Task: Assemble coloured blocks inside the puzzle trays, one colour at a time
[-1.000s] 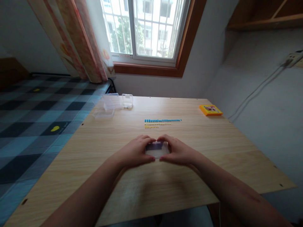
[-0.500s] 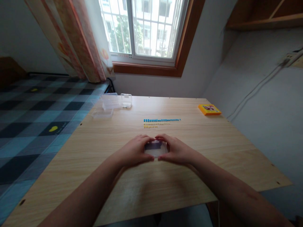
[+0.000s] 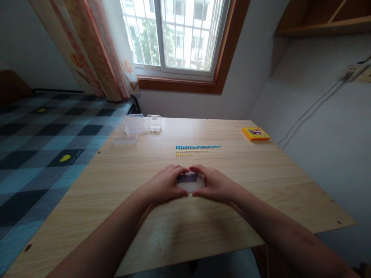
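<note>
A small clear plastic box [image 3: 190, 183] with a dark patch on it is held near the middle of the wooden table. My left hand [image 3: 168, 184] grips its left side, with fingers at the far edge and thumb at the near edge. On the right side my right hand [image 3: 213, 183] grips it the same way, and the fingertips of both hands nearly meet. Beyond the hands lies a row of small blue pieces [image 3: 198, 147], with shorter rows of small yellowish pieces [image 3: 184, 155] just in front of it.
Open clear plastic containers [image 3: 126, 138] stand at the table's back left, beside a smaller clear box [image 3: 154, 123]. An orange-yellow box [image 3: 256, 134] lies at the back right. A bed with a checked cover [image 3: 58, 150] adjoins the table's left side.
</note>
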`<action>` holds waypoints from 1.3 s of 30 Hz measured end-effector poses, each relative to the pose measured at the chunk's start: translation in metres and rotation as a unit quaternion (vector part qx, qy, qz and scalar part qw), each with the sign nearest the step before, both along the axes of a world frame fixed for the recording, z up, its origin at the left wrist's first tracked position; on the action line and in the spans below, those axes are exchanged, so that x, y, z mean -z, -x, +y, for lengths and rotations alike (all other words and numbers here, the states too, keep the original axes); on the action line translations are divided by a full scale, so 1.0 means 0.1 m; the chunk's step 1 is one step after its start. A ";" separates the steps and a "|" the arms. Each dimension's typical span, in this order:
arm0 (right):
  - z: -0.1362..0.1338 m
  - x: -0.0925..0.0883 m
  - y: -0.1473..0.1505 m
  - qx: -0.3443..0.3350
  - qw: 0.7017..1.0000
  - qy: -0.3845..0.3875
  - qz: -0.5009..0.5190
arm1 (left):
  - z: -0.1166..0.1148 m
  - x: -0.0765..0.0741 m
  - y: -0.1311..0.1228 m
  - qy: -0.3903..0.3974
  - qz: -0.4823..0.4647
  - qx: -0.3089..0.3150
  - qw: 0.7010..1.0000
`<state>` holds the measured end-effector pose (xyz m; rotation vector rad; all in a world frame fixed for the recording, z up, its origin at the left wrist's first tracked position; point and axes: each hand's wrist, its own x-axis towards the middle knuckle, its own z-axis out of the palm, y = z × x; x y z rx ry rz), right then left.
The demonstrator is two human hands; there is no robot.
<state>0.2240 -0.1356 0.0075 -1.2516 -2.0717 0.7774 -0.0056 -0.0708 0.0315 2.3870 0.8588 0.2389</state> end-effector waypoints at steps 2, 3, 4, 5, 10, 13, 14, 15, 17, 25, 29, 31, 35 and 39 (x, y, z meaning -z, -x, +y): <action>0.00 -0.01 -0.01 -0.008 1.000 -0.001 0.000 | 0.00 0.00 0.00 -0.002 -0.004 0.001 1.000; 0.00 -0.01 -0.01 -0.012 1.000 -0.003 -0.002 | 0.00 0.00 0.01 -0.003 -0.007 0.002 1.000; 0.00 -0.01 -0.02 -0.017 1.000 -0.006 -0.005 | 0.00 0.01 0.01 -0.004 -0.008 0.004 1.000; 0.00 -0.01 -0.02 -0.023 1.000 -0.009 -0.008 | 0.00 0.01 0.01 -0.005 -0.008 0.006 1.000; 0.01 0.01 -0.06 -0.036 0.999 -0.023 -0.013 | 0.01 0.02 0.02 -0.018 -0.008 0.011 1.000; 0.02 0.03 -0.07 -0.034 0.999 -0.027 -0.005 | -0.01 0.01 0.02 -0.022 -0.006 0.016 1.000; 0.02 0.04 -0.08 -0.032 0.999 -0.027 0.000 | -0.01 0.00 0.02 -0.022 -0.004 0.017 1.000; 0.03 0.06 -0.09 -0.031 0.999 -0.025 0.006 | -0.02 0.00 0.02 -0.022 -0.003 0.017 1.000; 0.03 0.08 -0.12 -0.032 0.999 -0.016 0.019 | -0.04 -0.02 0.02 -0.016 -0.004 0.021 1.000; 0.07 0.05 -0.33 -0.096 0.988 0.053 0.113 | -0.20 -0.15 -0.02 0.006 -0.030 0.026 0.999; 0.10 0.01 -0.42 -0.159 0.961 0.140 0.176 | -0.31 -0.21 -0.07 0.050 -0.043 0.041 0.997; 0.11 -0.01 -0.46 -0.196 0.941 0.179 0.211 | -0.35 -0.23 -0.09 0.063 -0.045 0.043 0.996; 0.10 -0.08 -0.53 -0.254 0.905 0.240 0.242 | -0.38 -0.24 -0.10 0.087 -0.043 0.055 0.994; 0.08 -0.11 -0.58 -0.263 0.878 0.281 0.285 | -0.37 -0.20 -0.11 0.120 -0.068 0.081 0.987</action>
